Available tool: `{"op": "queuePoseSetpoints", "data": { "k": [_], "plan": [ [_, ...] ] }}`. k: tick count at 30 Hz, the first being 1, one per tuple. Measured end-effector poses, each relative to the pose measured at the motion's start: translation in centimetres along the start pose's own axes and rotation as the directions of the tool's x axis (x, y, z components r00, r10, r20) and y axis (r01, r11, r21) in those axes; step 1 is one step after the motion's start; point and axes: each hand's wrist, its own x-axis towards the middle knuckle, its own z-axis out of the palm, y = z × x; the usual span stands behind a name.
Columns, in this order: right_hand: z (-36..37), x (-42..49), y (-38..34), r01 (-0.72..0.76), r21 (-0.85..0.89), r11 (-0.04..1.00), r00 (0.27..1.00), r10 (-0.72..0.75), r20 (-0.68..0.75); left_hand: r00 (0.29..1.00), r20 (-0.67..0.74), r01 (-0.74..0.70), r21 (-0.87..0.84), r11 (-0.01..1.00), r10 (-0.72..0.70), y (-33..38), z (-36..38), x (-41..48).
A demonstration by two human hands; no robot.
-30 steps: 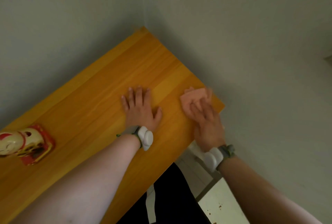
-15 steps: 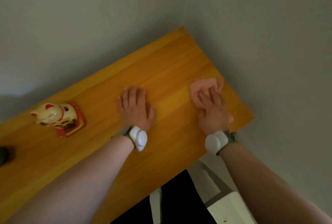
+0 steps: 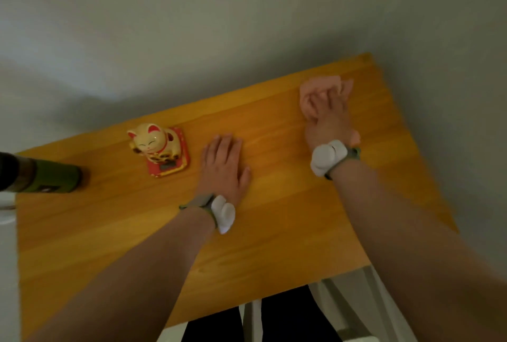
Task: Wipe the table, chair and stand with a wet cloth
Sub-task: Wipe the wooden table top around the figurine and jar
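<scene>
Cloth [image 3: 312, 92] is sliding farther along the table [image 3: 274, 245] beneath our right hand [image 3: 330, 125], fingers pressing down together. We are still bracing our left hand [image 3: 225, 168], fingers flat, as wiping is advancing.

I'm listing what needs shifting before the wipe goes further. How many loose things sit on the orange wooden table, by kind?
Crumpled pink wiping cloth: 1
Cream lucky-cat figurine on a red base: 1
Dark green cylindrical container: 1
Total: 3
</scene>
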Motion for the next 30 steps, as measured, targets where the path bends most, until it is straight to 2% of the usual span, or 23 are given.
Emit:
{"op": "queuePoseSetpoints", "data": {
  "k": [1,3,5,7,8,11,12,14,16,18,20,22,23,25,26,27,28,30],
  "plan": [
    [0.4,0.7,-1.3,0.031,-0.027,0.999,0.999,-0.031,0.027,1.0,-0.002,-0.003,0.001,1.0,0.003,0.2,0.0,0.0],
    [1.3,1.2,-4.9,0.228,-0.022,0.973,0.974,-0.227,0.017,1.0,-0.006,-0.016,-0.015,1.0,0.016,0.2,0.1,-0.1],
    [2.0,0.4,-8.1,0.485,0.022,0.874,0.874,-0.485,0.027,1.0,0.007,-0.028,-0.056,0.998,0.029,0.0,0.0,0.0],
    [2.4,-0.2,-9.3,0.623,0.099,0.776,0.764,-0.631,0.133,1.0,0.006,-0.014,-0.129,0.992,0.015,-0.2,-0.3,-0.2],
    [2.4,0.1,-9.2,0.615,0.13,0.778,0.765,-0.628,0.143,1.0,-0.007,0.0,-0.155,0.988,-0.001,-0.3,-0.6,-0.4],
    [3.3,1.8,-9.0,0.411,0.115,0.904,0.903,-0.421,0.083,0.996,-0.035,0.069,-0.192,0.979,-0.078,-0.8,-1.3,-2.0],
    [3.9,2.3,-9.4,0.37,0.07,0.926,0.921,-0.376,0.103,0.994,-0.038,0.096,-0.2,0.975,-0.106,-1.1,-1.4,-2.6],
    [4.7,2.4,-11.4,0.401,-0.007,0.916,0.904,-0.394,0.165,0.988,-0.053,0.13,-0.187,0.974,-0.143,-1.7,-1.3,-3.8],
    [5.2,1.8,-13.2,0.524,-0.014,0.852,0.837,-0.512,0.191,0.987,-0.072,0.132,-0.168,0.977,-0.145,-2.3,-1.0,-4.5],
    [4.8,0.9,-13.1,0.596,0.059,0.801,0.779,-0.595,0.197,0.989,-0.073,0.112,-0.172,0.979,-0.126,-2.5,-0.8,-4.9],
    [3.5,0.3,-11.3,0.598,0.14,0.789,0.77,-0.614,0.174,0.99,-0.069,0.107,-0.182,0.977,-0.121,-2.5,-0.8,-4.8],
    [2.4,-0.3,-8.2,0.515,0.147,0.845,0.848,-0.527,0.061,0.991,-0.063,0.106,-0.182,0.978,-0.12,-2.6,-0.9,-4.8],
    [2.0,-0.6,-6.3,0.441,0.143,0.886,0.895,-0.445,0.001,0.991,-0.064,0.102,-0.175,0.979,-0.115,-2.6,-0.9,-4.8],
    [1.2,-2.0,-3.3,0.212,0.123,0.969,0.977,-0.212,-0.019,0.994,-0.06,0.084,-0.162,0.983,-0.095,-2.6,-0.8,-4.9],
    [1.1,-3.1,-2.5,0.107,0.093,0.99,0.994,-0.105,-0.026,0.994,-0.059,0.08,-0.162,0.983,-0.09,-2.7,-0.7,-4.9],
    [1.3,-4.2,-2.5,0.061,0.078,0.995,0.997,-0.057,-0.055,0.993,-0.054,0.092,-0.169,0.981,-0.102,-2.7,-0.6,-4.8],
    [1.6,-5.8,-2.9,0.074,0.065,0.995,0.993,-0.068,-0.1,0.994,-0.044,0.095,-0.183,0.979,-0.105,-2.7,-0.7,-4.9],
    [2.8,-9.1,-4.9,0.201,0.092,0.975,0.974,-0.189,-0.128,0.995,-0.04,0.086,-0.197,0.977,-0.095,-2.8,-0.7,-5.0]
  ]
}}
